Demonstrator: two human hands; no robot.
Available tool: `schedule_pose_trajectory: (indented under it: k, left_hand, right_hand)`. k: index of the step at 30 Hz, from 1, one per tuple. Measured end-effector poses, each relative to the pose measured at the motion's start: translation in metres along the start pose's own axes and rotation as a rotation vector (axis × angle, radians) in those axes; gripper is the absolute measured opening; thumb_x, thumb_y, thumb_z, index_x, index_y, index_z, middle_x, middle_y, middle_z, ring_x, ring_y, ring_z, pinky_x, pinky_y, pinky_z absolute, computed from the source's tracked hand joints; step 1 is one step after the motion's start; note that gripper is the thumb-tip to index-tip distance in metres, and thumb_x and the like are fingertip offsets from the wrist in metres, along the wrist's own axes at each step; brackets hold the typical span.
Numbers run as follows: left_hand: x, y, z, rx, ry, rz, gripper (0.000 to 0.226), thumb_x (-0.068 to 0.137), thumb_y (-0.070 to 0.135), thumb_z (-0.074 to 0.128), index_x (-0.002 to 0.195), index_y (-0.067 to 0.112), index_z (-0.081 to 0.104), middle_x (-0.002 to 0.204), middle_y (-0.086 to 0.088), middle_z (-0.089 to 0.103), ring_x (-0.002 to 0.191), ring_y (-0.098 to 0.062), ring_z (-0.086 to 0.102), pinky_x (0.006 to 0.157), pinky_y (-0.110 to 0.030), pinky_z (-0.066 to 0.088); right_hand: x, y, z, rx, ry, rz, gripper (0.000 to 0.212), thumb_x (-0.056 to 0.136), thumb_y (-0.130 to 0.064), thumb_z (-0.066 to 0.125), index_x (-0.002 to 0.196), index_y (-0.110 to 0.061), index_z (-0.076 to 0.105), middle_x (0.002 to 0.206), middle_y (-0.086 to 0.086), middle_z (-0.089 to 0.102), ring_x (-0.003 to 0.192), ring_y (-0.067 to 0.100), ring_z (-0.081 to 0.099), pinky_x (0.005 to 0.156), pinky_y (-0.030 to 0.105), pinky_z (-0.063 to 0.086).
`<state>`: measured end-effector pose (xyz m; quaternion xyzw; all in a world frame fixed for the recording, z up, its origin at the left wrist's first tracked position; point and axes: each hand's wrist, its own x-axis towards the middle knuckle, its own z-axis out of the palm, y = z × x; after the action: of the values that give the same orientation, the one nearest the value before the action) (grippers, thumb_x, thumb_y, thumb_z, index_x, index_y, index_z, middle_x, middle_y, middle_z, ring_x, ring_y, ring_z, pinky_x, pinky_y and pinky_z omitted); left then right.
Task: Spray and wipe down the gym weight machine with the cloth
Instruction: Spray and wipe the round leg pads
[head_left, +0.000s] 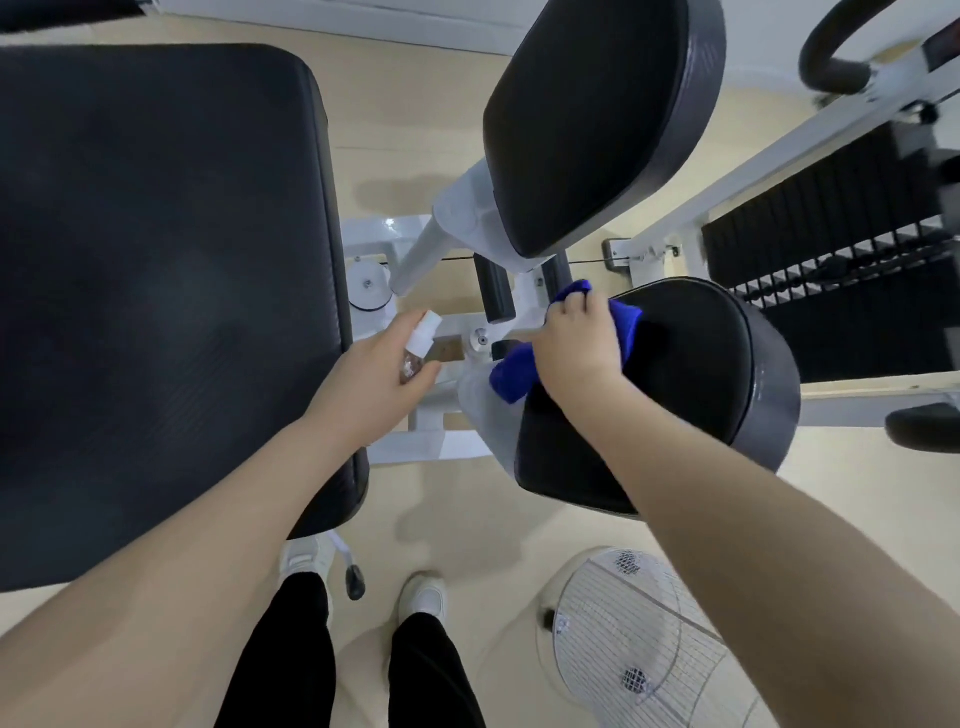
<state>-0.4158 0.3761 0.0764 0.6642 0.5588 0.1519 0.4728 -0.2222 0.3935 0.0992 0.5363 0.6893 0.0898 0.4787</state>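
While wiping near the pivot, right hand (576, 345) curled round the blue cloth (514, 382), bunched so a thick wad meets the surface, pressed at the inner edge of the near round pad (691, 374). Just left of that grip, left hand (374, 379) wrapped round the small spray bottle (418, 348), nozzle aimed at the white frame (457, 325) between the hands, probably parked ready for the next squirt. Outward: second round pad (597, 119) beyond the cloth, large flat bench pad (156, 291) left of the bottle, weight stack (831, 270) far right, floor fan (639, 644) nearer the feet. Count: one cloth, one bottle, two round pads, one bench pad, one stack, one fan.
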Motion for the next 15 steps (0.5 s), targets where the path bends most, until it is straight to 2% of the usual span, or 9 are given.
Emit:
schedule_pose_trajectory:
  k: [3,5,7,9,11,13,15]
  left_hand:
    - [-0.003,0.01,0.0,-0.012,-0.015,0.015,0.045,0.092,0.028,0.052,0.134,0.022,0.038,0.074,0.006,0.052,0.064,-0.013,0.05,0.059,-0.032,0.043]
    - [-0.003,0.017,0.0,-0.033,-0.036,0.019,0.045,0.092,0.029,0.051,0.134,0.023,0.037,0.071,0.01,0.051,0.06,-0.007,0.046,0.052,-0.029,0.039]
    - [-0.004,0.02,0.0,-0.042,-0.052,0.024,0.044,0.092,0.03,0.05,0.133,0.023,0.037,0.073,0.009,0.052,0.062,-0.008,0.047,0.051,-0.029,0.04]
    - [-0.006,0.019,0.0,-0.029,-0.053,0.03,0.046,0.092,0.03,0.05,0.136,0.022,0.036,0.081,0.005,0.056,0.07,-0.013,0.054,0.06,-0.032,0.047]
    - [-0.007,0.013,-0.001,-0.015,-0.037,0.028,0.049,0.092,0.028,0.051,0.138,0.021,0.034,0.087,0.003,0.055,0.074,-0.014,0.055,0.066,-0.031,0.046]
    - [-0.009,0.007,0.0,-0.011,-0.029,0.018,0.05,0.092,0.027,0.052,0.138,0.021,0.035,0.083,0.003,0.053,0.068,-0.011,0.052,0.062,-0.027,0.042]
    - [-0.013,0.005,0.0,-0.006,-0.044,-0.006,0.05,0.092,0.027,0.052,0.138,0.022,0.034,0.081,0.004,0.051,0.066,-0.01,0.05,0.06,-0.027,0.04]
  right_hand:
    - [0.002,0.059,-0.012,-0.027,0.049,0.201,0.028,0.093,-0.026,0.046,0.114,-0.013,0.059,0.114,0.01,0.059,0.107,0.03,0.051,0.093,0.04,0.036]
    - [-0.003,0.07,-0.014,-0.008,0.009,0.232,0.029,0.092,-0.027,0.048,0.116,-0.014,0.059,0.116,0.01,0.059,0.109,0.03,0.05,0.096,0.042,0.034]
    - [-0.009,0.043,-0.014,0.06,-0.077,0.157,0.034,0.092,-0.029,0.047,0.122,-0.016,0.055,0.126,0.01,0.054,0.117,0.032,0.045,0.102,0.049,0.028]
    - [-0.02,-0.005,-0.008,0.147,-0.202,0.017,0.04,0.091,-0.029,0.047,0.129,-0.016,0.049,0.135,0.012,0.046,0.126,0.036,0.036,0.105,0.061,0.018]
    - [-0.031,-0.045,-0.001,0.149,-0.31,-0.143,0.045,0.088,-0.031,0.054,0.13,-0.016,0.048,0.138,0.012,0.043,0.131,0.038,0.029,0.104,0.069,0.01]
    - [-0.037,-0.057,0.002,0.127,-0.332,-0.247,0.04,0.089,-0.031,0.053,0.126,-0.017,0.051,0.137,0.01,0.044,0.131,0.036,0.028,0.106,0.066,0.008]
    - [-0.038,-0.042,0.0,0.168,-0.281,-0.234,0.035,0.093,-0.03,0.046,0.125,-0.018,0.052,0.136,0.007,0.047,0.131,0.033,0.029,0.11,0.059,0.01]
